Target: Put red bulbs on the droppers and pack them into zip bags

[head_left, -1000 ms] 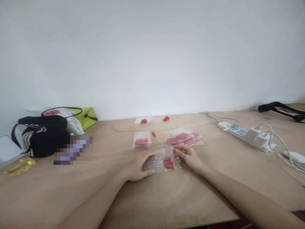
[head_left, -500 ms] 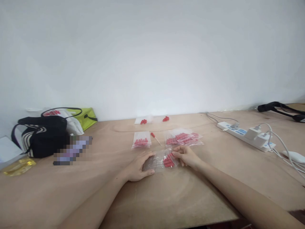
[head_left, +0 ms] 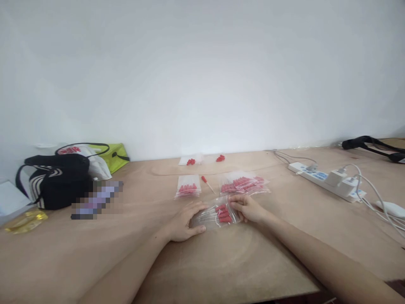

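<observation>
A clear zip bag point(head_left: 209, 216) lies flat on the table in front of me, holding several thin pale sticks with red heads. My left hand point(head_left: 185, 224) cups the bag's left end, thumb along the near side and fingers along the far side. At the opposite end, my right hand point(head_left: 247, 207) pinches the zip edge between thumb and fingers, near the red heads. Just beyond the bag lies one loose red-headed stick point(head_left: 208, 185). A stack of filled zip bags point(head_left: 187, 186) is to its left, and an overlapping pile of filled bags point(head_left: 243, 183) to its right.
Two more bags with red pieces point(head_left: 191, 161) point(head_left: 220, 158) lie by the wall. A white power strip point(head_left: 325, 180) with chargers and cables is on the right, black headgear point(head_left: 373, 145) behind it. On the left are a black bag point(head_left: 60, 179), a green bag point(head_left: 118, 158) and yellow film point(head_left: 27, 221).
The zip bag has flattened, and the red heads and shafts inside show more clearly. My right hand has shifted very slightly to the right; my left hand stays nearly still.
</observation>
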Demonstrator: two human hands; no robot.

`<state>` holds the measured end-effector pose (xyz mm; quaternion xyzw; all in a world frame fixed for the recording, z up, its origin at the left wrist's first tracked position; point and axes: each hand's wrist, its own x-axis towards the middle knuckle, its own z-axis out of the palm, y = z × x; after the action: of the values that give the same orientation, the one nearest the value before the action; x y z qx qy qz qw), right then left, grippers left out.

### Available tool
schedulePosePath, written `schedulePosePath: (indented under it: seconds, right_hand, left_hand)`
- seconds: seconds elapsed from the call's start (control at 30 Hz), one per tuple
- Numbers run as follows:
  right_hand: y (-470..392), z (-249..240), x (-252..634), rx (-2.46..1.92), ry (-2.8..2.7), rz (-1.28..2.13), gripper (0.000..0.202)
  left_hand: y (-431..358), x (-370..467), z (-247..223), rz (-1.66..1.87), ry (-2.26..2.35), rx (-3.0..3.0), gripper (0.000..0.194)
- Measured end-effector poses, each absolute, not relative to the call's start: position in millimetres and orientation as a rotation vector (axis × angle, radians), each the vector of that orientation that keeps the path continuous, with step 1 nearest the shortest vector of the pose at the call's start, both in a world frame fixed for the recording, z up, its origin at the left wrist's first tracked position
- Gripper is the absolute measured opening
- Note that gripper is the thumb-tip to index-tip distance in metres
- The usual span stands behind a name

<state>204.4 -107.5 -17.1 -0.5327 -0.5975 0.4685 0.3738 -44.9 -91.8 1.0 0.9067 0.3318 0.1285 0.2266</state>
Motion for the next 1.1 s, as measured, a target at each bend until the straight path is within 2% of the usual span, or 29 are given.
schedulePosePath:
  seconds: [0.17,0.23,0.3,0.5,0.7,0.77,0.9,1.0,1.1]
  right_hand:
    - [-76.9,-2.8,198.0,-1.522,-1.633,0.491,0.011]
    - [-59.1,5.7,184.6,-1.656,-1.797,0.417,0.009]
    - [-41.3,10.7,166.6,-1.712,-1.824,0.421,0.009]
    - [-6.6,5.3,119.9,-1.879,-1.774,0.456,0.035]
    - [-3.3,6.2,106.0,-1.886,-1.770,0.480,0.029]
    - [-7.1,11.1,112.9,-1.842,-1.771,0.487,0.033]
    - [-21.4,17.8,151.9,-1.701,-1.734,0.469,0.055]
    - [-42.4,10.0,189.6,-1.559,-1.452,0.505,0.069]
    - [-69.3,-6.7,214.8,-1.392,-1.278,0.656,0.071]
  left_hand:
    - [-92.9,-43.9,4.3,0.274,0.885,2.522,0.042]
    - [-94.4,-42.9,6.7,0.258,0.895,2.522,0.040]
    - [-95.6,-42.1,8.1,0.258,0.902,2.516,0.041]
    - [-95.8,-42.5,5.5,0.282,0.885,2.524,0.044]
    - [-95.2,-43.8,3.3,0.283,0.881,2.531,0.045]
    - [-95.1,-44.3,3.0,0.266,0.893,2.537,0.046]
    - [-94.9,-44.6,3.2,0.240,0.913,2.549,0.047]
    - [-94.4,-44.0,3.9,0.245,0.910,2.565,0.047]
    - [-93.3,-43.6,3.8,0.262,0.904,2.574,0.046]
